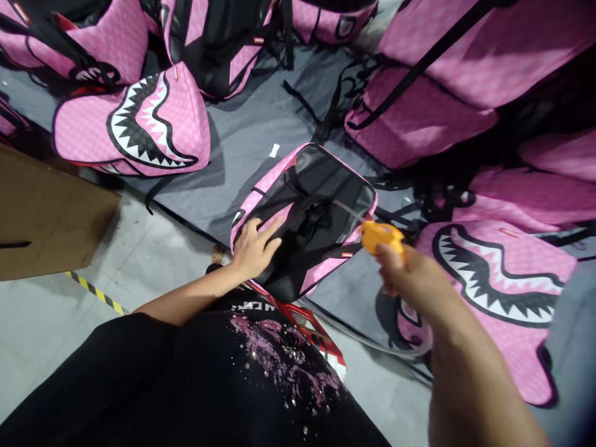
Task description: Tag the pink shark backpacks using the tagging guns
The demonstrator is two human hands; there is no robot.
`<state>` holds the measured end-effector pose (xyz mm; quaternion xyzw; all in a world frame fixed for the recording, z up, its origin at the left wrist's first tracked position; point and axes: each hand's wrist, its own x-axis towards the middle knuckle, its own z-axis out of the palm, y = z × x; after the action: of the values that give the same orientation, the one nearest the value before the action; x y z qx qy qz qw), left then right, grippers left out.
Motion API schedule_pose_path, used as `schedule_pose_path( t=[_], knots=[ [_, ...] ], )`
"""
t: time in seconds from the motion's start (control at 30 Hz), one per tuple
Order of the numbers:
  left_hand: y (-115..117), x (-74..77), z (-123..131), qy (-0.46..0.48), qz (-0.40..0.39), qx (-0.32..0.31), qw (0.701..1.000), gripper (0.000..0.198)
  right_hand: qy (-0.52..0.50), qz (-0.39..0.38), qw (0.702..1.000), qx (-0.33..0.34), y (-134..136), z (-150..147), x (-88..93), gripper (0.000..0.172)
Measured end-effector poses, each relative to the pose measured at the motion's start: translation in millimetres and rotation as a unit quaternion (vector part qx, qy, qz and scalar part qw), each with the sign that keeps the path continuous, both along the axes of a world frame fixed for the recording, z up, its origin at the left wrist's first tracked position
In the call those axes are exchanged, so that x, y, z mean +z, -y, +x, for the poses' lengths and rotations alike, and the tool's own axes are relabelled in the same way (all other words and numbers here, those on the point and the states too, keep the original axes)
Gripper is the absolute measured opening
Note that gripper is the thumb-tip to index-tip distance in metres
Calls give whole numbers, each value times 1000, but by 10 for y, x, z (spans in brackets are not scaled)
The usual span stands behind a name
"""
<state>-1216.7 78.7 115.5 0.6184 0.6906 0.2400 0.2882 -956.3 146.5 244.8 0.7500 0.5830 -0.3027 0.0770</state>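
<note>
A pink and black backpack (310, 186) lies in front of me with its black strap side up. My left hand (254, 251) rests on its near left part, fingers spread, holding nothing. Closed around an orange air blow gun (382, 237), my right hand (395, 267) is at the backpack's right side. The gun's thin nozzle reaches left over the backpack's black back panel. A pale hose (372, 343) curves along the table edge below my right hand; where it joins the gun is hidden.
Pink backpacks with shark-mouth prints lie at left (186, 124) and right (503, 273) on the grey cloth-covered table (242, 136). More pink bags (428, 112) are piled at the back right. A cardboard box (51, 211) stands at the left, near yellow-black floor tape (95, 292).
</note>
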Motion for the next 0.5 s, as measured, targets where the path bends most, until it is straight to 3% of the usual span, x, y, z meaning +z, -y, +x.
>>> schedule_pose_path(
  t=[0.07,0.1,0.2,0.27,0.37,0.43,0.5],
  knots=[
    [9,-34,85,-82,28,-24,996,57,21,41,999,-15,53,-18,138,41],
    [-18,-83,123,-114,15,-28,993,58,18,21,1000,3,85,-66,161,40],
    [-176,-266,192,-180,-56,-37,981,60,-9,-143,984,106,77,-200,111,41],
    [-277,-319,217,-199,-84,-40,976,60,35,-159,979,122,-69,-168,68,48],
    [-273,-208,323,-211,-66,-42,974,62,177,-33,980,87,-339,47,80,55],
    [-124,-57,486,-204,-13,-72,976,60,171,-83,975,114,-405,185,113,53],
    [102,60,716,-146,32,-154,977,60,135,-168,965,146,-359,261,147,53]
  ],
)
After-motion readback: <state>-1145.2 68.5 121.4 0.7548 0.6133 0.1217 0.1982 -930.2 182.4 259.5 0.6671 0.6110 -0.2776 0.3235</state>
